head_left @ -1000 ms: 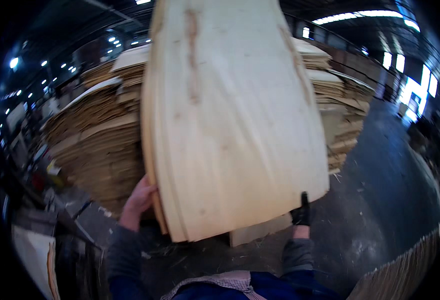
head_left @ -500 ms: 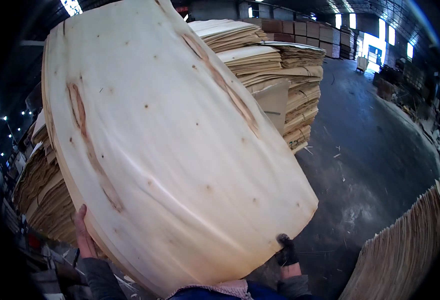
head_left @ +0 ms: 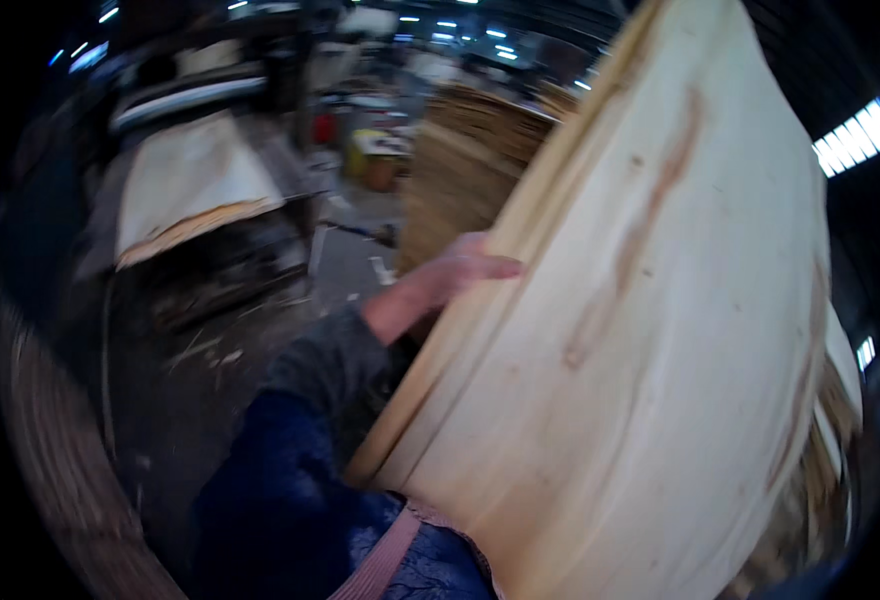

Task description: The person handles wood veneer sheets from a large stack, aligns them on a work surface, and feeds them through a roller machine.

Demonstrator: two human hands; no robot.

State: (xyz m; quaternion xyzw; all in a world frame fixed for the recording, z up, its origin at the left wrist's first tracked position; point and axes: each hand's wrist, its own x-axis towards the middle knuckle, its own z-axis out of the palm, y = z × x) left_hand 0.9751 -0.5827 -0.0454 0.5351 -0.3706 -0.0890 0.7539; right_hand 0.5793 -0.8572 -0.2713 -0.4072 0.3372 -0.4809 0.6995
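Note:
A large pale bundle of wood veneer sheets (head_left: pixel 600 420) with brown knots and streaks stands tilted against my body, filling the right half of the view. My left hand (head_left: pixel 460 268) is closed on its left long edge, thumb over the front face and fingers behind, out of sight. Several thin layers show along that edge. My right hand is not in view. The sheets bow outward toward the right.
At the left, a stack of veneer (head_left: pixel 195 180) lies on a dark machine bed. Behind my hand stands a tall veneer stack (head_left: pixel 470 150). More layered sheets (head_left: pixel 60 450) rise at the lower left, and others (head_left: pixel 820 470) at the right. Scraps litter the floor.
My view has swung to the left, bringing the machine bed into sight. The veneer bundle now stands steeper and to the right. My left hand still grips its edge; my right hand has left view.

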